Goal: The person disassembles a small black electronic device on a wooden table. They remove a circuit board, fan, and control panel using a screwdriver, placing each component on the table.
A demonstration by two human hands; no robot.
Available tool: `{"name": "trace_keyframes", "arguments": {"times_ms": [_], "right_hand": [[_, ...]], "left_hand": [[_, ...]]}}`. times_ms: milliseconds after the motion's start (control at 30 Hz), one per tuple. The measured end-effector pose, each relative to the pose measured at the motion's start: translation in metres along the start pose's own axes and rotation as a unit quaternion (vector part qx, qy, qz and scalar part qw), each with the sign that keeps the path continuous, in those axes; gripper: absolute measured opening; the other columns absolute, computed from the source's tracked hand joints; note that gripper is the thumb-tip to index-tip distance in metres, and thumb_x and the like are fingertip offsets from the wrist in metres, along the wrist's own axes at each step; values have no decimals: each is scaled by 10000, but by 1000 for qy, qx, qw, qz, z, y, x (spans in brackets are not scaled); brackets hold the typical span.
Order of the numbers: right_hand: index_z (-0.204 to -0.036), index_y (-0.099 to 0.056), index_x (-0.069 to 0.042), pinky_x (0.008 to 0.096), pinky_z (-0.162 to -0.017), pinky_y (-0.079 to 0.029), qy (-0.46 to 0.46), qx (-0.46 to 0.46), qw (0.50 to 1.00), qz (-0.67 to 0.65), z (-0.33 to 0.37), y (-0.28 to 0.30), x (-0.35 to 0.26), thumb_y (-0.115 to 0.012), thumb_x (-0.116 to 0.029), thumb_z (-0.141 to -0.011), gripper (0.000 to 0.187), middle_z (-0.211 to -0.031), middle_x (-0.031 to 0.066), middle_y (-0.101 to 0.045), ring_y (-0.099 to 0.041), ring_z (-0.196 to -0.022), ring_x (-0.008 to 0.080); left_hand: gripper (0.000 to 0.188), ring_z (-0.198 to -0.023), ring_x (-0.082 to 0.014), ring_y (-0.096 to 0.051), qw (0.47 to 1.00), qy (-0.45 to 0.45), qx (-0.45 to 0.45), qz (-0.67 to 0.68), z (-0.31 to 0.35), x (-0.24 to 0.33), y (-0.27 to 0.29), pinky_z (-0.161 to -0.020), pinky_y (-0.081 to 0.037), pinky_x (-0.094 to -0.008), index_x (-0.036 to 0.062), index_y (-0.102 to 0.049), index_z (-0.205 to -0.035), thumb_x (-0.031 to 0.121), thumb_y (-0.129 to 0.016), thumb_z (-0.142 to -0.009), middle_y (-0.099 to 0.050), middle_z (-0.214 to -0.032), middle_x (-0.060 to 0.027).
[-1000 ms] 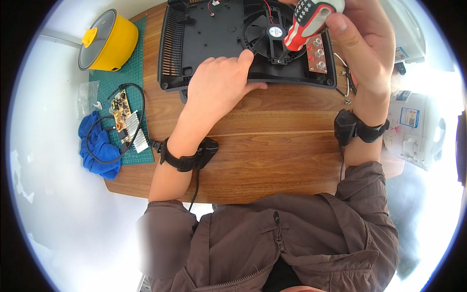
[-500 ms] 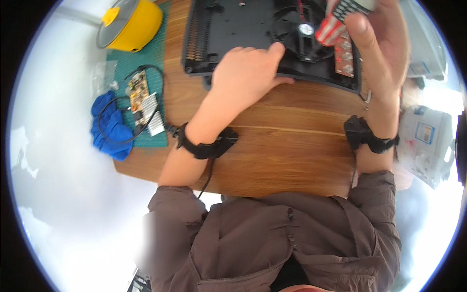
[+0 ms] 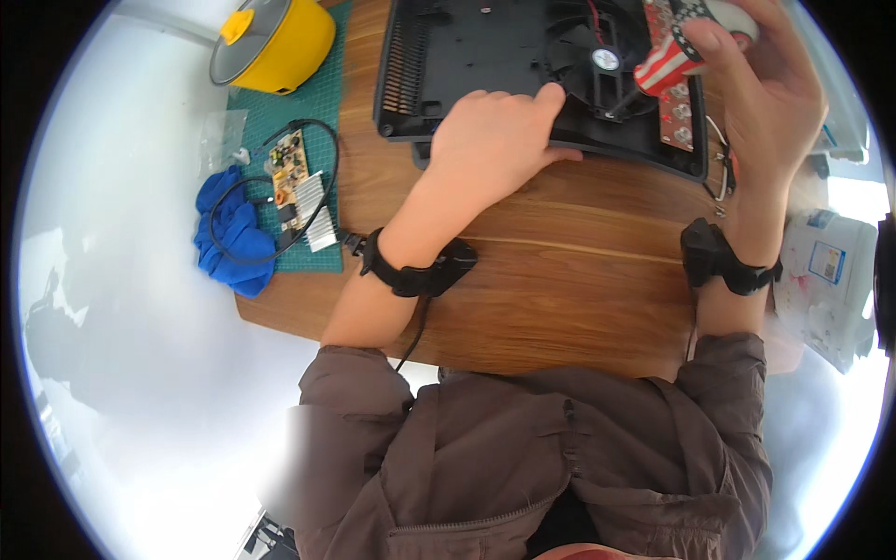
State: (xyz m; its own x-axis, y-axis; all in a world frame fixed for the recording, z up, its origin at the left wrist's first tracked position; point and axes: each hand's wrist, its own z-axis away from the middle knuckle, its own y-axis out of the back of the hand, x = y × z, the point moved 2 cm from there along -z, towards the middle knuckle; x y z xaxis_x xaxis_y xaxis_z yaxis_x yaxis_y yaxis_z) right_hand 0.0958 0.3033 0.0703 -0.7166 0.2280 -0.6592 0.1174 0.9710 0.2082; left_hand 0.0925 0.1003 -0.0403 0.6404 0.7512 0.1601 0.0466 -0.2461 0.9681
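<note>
A black plastic housing (image 3: pixel 504 65) lies on the table with its inside facing up. A black cooling fan (image 3: pixel 571 61) with a pale round hub label sits in its right part. Along the housing's right side runs a narrow reddish-brown circuit board (image 3: pixel 678 121). My left hand (image 3: pixel 495 135) is closed on the near edge, fingers curled on top and thumb by the rim. In my right hand (image 3: pixel 770 103) I hold a screwdriver (image 3: pixel 667 67) with a thick handle patterned in red and white stripes and stars. It points down-left, its dark shaft toward the fan frame's near right corner.
At left, a green cutting mat (image 3: pixel 327 201) bears a circuit board with heat sink (image 3: pixel 301 187), a black cable (image 3: pixel 333 159) and a yellow pot (image 3: pixel 294 47). A blue cloth (image 3: pixel 229 229) lies beside it. White containers (image 3: pixel 826 280) stand at right, and wires (image 3: pixel 721 168) lie by the housing.
The whole view has shifted slightly, so things appear further right. My right hand has moved a little right with the screwdriver. My left hand stays on the housing's edge.
</note>
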Motion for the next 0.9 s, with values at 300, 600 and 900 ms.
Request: {"name": "trace_keyframes", "arguments": {"times_ms": [300,600,900], "right_hand": [[-1276,-580,48,261,-929,-516,16,-34,993,-114,1,13,32,-671,-255,-1028,402,-1169,115,-681,-643,-1048,146],[-1224,-617,89,300,-955,-512,75,-31,995,-51,5,10,31,-711,-266,-990,435,-1165,145,-679,-638,-1079,173],[-1257,-604,68,295,-971,-483,68,-71,986,-132,1,10,23,-710,-247,-984,430,-1185,147,-655,-618,-1082,174]], "left_hand": [[587,-677,-353,-677,1000,-6,5,-5,-2,2,-1,-654,-557,-421,68,-549,-1059,550,-786,-823,-644,-664,-123],[588,-656,-299,-695,999,8,-24,-34,-3,4,0,-660,-557,-378,43,-570,-1036,536,-797,-809,-656,-645,-112],[578,-684,-389,-657,1000,5,-16,6,-4,2,0,-629,-536,-456,52,-506,-1003,532,-780,-833,-634,-669,-158]]}}
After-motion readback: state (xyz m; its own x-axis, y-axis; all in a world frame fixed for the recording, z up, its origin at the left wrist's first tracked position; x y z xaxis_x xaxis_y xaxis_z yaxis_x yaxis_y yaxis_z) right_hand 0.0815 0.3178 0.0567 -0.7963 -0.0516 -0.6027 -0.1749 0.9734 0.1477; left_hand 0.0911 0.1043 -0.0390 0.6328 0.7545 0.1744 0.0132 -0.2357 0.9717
